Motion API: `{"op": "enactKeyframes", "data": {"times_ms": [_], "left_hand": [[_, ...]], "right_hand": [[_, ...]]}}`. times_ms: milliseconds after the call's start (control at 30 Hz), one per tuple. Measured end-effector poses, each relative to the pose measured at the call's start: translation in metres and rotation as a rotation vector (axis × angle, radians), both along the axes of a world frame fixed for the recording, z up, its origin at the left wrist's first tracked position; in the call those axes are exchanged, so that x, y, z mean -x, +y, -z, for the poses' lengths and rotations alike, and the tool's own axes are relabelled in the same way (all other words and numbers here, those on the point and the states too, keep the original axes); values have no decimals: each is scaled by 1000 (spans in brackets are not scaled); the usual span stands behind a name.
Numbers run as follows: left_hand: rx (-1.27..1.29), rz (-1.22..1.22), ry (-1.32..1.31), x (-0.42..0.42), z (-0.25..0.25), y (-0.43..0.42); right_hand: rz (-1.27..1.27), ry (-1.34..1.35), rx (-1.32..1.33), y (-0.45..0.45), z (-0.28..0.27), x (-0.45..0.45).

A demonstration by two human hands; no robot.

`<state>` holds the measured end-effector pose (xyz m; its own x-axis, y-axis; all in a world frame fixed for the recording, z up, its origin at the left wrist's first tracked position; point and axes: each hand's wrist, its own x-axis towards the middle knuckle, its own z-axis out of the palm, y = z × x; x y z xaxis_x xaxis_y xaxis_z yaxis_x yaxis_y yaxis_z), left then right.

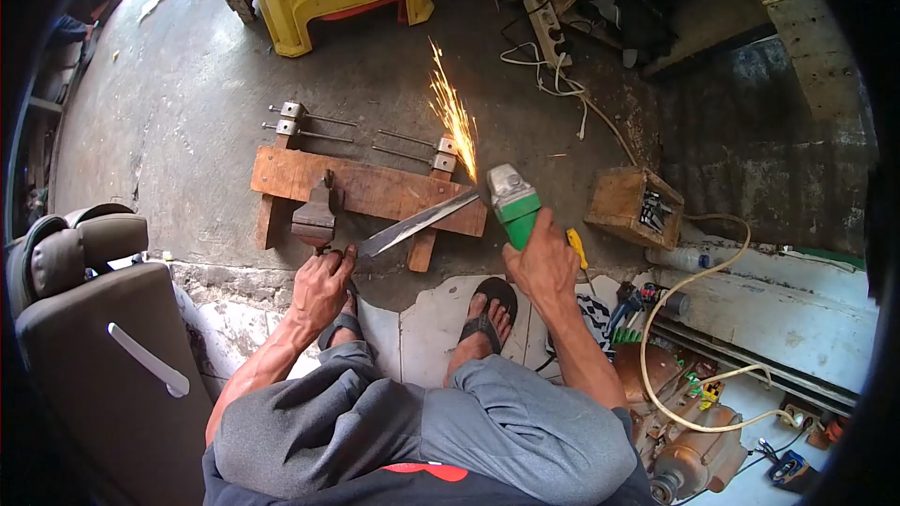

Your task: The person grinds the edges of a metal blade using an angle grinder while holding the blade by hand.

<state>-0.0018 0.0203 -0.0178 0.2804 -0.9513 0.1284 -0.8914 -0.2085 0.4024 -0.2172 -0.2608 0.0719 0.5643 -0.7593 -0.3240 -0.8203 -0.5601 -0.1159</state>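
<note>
My left hand (pixel 322 285) is closed at the near end of a long metal blade (pixel 417 224), which slants up to the right across a low wooden bench (pixel 281 171). My right hand (pixel 546 262) is wrapped round the green body of an angle grinder (pixel 515 206). The grinder's metal head is at the blade's far end, and sparks (pixel 454 117) fly up and away from there. The grinder's disc is hidden. Just beyond my left hand, a small bench vise (pixel 316 216) sits on the bench.
A yellow plastic stool (pixel 281 14) stands beyond the bench. To the right are a power strip (pixel 546 30) with white cords, a wooden box (pixel 614 206) of metal pieces, a yellow-handled screwdriver (pixel 576 245) and a cream cable (pixel 647 370). A padded chair (pixel 103 365) stands at left.
</note>
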Motion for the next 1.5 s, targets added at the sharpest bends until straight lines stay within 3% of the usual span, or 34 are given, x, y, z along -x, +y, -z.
{"op": "enactKeyframes", "data": {"times_ms": [100,367,767,1200,1400,1500], "left_hand": [[20,-8,0,0,5,1],[-7,1,5,-1,1,6],[11,-22,3,1,4,9],[56,-67,-19,8,6,1],[56,-106,-31,13,13,-8],[96,-127,-54,18,18,-12]], "right_hand": [[40,9,11,0,-1,-1],[-258,-75,-120,64,-8,-17],[-25,32,51,18,-11,-11],[-104,-14,76,45,-11,-21],[-230,-47,-40,63,-5,-22],[-122,-7,48,50,-7,-20]]}}
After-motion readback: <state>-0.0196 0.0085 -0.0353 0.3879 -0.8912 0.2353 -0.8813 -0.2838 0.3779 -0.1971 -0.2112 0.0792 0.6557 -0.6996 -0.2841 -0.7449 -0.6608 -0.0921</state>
